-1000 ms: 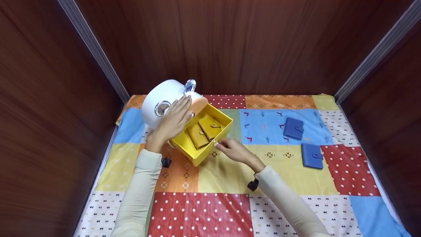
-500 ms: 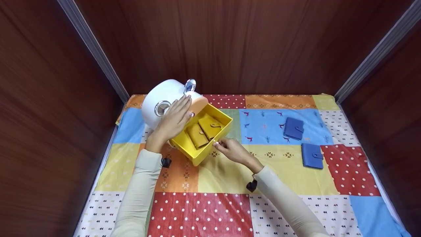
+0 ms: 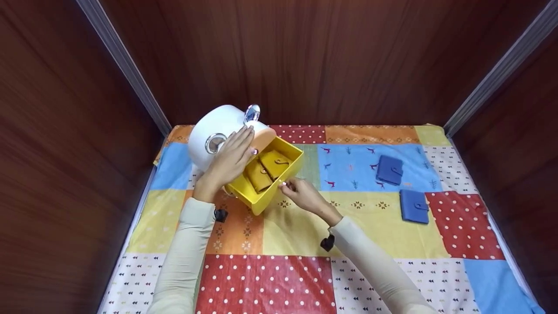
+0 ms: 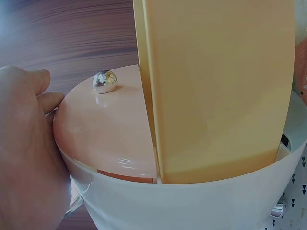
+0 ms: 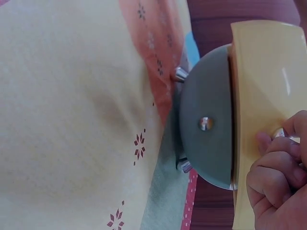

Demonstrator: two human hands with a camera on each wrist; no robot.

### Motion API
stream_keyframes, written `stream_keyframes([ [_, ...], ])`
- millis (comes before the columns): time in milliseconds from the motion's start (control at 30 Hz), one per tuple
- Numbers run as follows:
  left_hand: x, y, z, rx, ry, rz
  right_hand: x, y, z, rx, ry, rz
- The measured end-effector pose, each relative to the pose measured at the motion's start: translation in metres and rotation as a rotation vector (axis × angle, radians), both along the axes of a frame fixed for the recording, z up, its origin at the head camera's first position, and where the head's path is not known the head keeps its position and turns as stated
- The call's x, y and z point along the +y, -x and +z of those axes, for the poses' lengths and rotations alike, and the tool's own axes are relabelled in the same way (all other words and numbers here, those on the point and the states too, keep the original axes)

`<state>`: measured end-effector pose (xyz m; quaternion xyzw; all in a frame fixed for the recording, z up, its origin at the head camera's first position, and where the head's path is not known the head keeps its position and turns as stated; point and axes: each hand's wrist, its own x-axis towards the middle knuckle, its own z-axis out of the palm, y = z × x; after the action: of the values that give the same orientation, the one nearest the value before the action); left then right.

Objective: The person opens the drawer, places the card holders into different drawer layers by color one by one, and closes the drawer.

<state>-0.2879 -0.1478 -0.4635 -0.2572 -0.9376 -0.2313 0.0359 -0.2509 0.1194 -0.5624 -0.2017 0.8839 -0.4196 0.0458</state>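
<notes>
A white drum-shaped drawer box (image 3: 216, 120) stands at the back left, with its yellow drawer (image 3: 271, 201) pulled well out. My left hand (image 3: 227, 160) lies with straight fingers against the box, beside the pink upper drawer (image 4: 110, 129). In the right wrist view, my right hand (image 5: 283, 175) pinches the small silver knob (image 5: 279, 132) on the yellow drawer's front. Inside that drawer lie two mustard wallets, one nearer the front left (image 3: 258, 178) and the other behind it, both with snap straps. A grey-green lower drawer (image 5: 208, 91) sits flush beneath.
Two blue snap wallets, an upper wallet (image 3: 389, 170) and a lower wallet (image 3: 414, 206), lie on the right of the patchwork tablecloth (image 3: 301, 235). Dark wood panels (image 3: 287, 61) enclose the back and sides. A chrome ring (image 3: 252, 113) tops the box.
The yellow drawer has slid slightly inward, toward the box, with my right hand moving left along with it. My left hand and the blue wallets stay in place.
</notes>
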Motion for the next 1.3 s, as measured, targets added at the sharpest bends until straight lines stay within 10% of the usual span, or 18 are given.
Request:
stream_keyframes([
  [1300, -0.001, 0.0, -0.001, 0.01, -0.011, -0.004, -0.042, 0.031, -0.002, -0.008, 0.044, 0.001],
])
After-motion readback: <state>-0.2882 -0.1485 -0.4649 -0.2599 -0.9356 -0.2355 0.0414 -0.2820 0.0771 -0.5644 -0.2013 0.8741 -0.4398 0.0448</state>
